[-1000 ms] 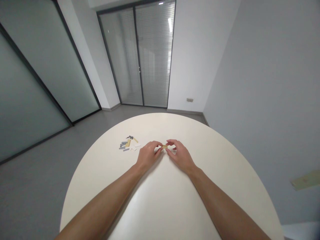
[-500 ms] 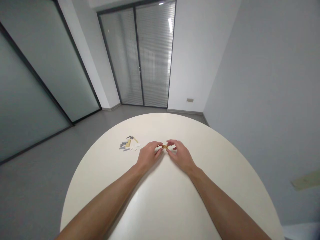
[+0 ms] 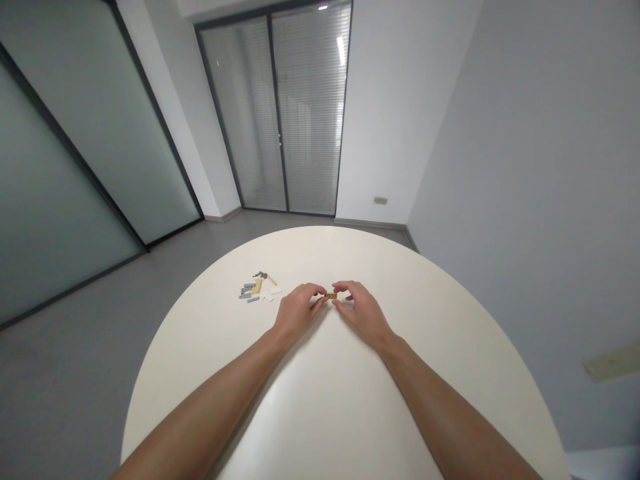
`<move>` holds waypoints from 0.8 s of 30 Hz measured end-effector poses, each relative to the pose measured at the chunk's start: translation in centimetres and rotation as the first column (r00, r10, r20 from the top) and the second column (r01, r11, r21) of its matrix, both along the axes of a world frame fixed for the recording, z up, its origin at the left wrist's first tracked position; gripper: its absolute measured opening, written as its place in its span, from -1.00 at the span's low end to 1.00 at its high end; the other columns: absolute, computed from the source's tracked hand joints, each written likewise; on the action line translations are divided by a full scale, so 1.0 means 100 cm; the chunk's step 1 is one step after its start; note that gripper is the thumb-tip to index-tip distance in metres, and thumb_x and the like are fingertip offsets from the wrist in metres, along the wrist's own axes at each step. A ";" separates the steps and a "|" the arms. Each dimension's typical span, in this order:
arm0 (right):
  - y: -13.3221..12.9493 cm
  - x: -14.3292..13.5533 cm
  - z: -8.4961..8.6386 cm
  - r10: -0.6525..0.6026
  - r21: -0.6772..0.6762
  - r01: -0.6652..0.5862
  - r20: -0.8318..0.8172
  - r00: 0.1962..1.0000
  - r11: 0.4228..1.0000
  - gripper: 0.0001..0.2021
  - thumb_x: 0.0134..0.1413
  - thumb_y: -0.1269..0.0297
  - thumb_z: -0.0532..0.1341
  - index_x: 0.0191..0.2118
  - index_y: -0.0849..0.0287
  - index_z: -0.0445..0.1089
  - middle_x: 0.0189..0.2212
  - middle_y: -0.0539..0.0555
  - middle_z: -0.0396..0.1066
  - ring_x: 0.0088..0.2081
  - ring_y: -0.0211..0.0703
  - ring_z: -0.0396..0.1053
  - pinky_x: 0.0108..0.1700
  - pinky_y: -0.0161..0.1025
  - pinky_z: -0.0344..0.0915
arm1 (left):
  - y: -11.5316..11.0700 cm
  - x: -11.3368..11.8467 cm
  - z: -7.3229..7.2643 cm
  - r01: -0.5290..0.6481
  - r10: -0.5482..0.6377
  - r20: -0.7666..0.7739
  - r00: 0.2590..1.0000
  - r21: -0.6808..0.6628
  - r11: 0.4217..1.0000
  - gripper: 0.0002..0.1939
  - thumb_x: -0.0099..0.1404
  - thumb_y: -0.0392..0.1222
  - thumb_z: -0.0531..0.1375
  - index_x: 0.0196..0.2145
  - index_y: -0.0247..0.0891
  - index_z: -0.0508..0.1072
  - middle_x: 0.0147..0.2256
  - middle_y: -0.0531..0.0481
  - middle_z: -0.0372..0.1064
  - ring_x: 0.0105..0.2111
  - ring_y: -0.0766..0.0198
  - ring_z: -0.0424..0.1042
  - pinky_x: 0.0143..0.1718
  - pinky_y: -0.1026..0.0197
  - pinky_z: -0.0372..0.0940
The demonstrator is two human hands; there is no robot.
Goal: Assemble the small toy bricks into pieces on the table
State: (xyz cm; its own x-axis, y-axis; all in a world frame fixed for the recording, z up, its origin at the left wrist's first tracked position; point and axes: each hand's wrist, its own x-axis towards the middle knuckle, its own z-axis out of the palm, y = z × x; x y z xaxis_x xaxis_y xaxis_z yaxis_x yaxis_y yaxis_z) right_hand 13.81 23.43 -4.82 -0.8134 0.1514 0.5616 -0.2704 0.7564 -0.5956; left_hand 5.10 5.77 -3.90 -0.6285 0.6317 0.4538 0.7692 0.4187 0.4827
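Observation:
A small tan building brick (image 3: 331,296) with a row of studs or holes on its face is between my two hands, over the middle of the table. My left hand (image 3: 299,307) pinches its left end with thumb and index finger. At its right end is my right hand (image 3: 363,309), thumb and fingers curled around that end. The fingertips partly cover both ends of the brick. Left of my left hand lies a loose group of grey building pieces (image 3: 249,287), a tan piece (image 3: 257,286) and white pieces (image 3: 275,290).
All of this is on a round white table (image 3: 320,387). Small dark pieces (image 3: 261,274) lie at the back of the loose group. Beyond the table stand a glass door with blinds (image 3: 310,120) and a white wall (image 3: 400,100).
The brick has tilted slightly between my fingers, so its face looks narrower and darker. My hands have hardly moved, and the loose pieces lie as before.

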 end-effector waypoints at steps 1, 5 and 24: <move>0.000 0.000 0.000 0.000 0.007 0.000 0.001 1.000 1.000 -0.73 0.17 0.34 0.24 0.00 0.02 0.38 -0.06 0.06 0.46 -0.02 -0.10 0.39 -0.06 -0.10 0.45 | 0.000 0.000 0.000 0.000 0.000 0.002 1.000 0.005 1.000 -0.83 0.39 -0.17 0.15 -0.10 -0.10 0.50 -0.12 0.03 0.52 -0.11 0.22 0.47 -0.14 0.22 0.38; 0.000 0.000 0.000 -0.013 0.025 0.013 0.008 1.000 1.000 -0.74 0.18 0.30 0.24 -0.01 0.02 0.39 -0.05 0.08 0.47 0.00 -0.07 0.38 -0.03 -0.05 0.44 | 0.000 0.001 0.000 0.002 -0.002 0.004 1.000 0.014 1.000 -0.84 0.39 -0.18 0.16 -0.11 -0.11 0.50 -0.13 0.04 0.51 -0.12 0.22 0.47 -0.16 0.23 0.38; 0.000 0.002 0.004 0.029 0.065 -0.032 0.044 0.999 0.997 -0.83 0.20 0.36 0.24 -0.12 -0.01 0.48 -0.17 0.03 0.52 -0.06 -0.08 0.39 -0.04 -0.09 0.38 | 0.001 0.000 0.001 0.004 -0.004 -0.036 0.999 -0.018 1.000 -0.85 0.35 -0.23 0.19 -0.14 -0.10 0.52 -0.17 0.05 0.51 -0.13 0.23 0.46 -0.14 0.22 0.34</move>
State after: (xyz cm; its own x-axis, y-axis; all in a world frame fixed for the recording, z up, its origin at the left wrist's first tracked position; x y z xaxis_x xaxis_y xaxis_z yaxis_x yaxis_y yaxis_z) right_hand 14.03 23.47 -4.42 -0.8408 0.0904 0.5337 -0.2688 0.7861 -0.5566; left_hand 5.09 5.83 -3.76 -0.6094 0.6424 0.4646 0.7877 0.4239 0.4471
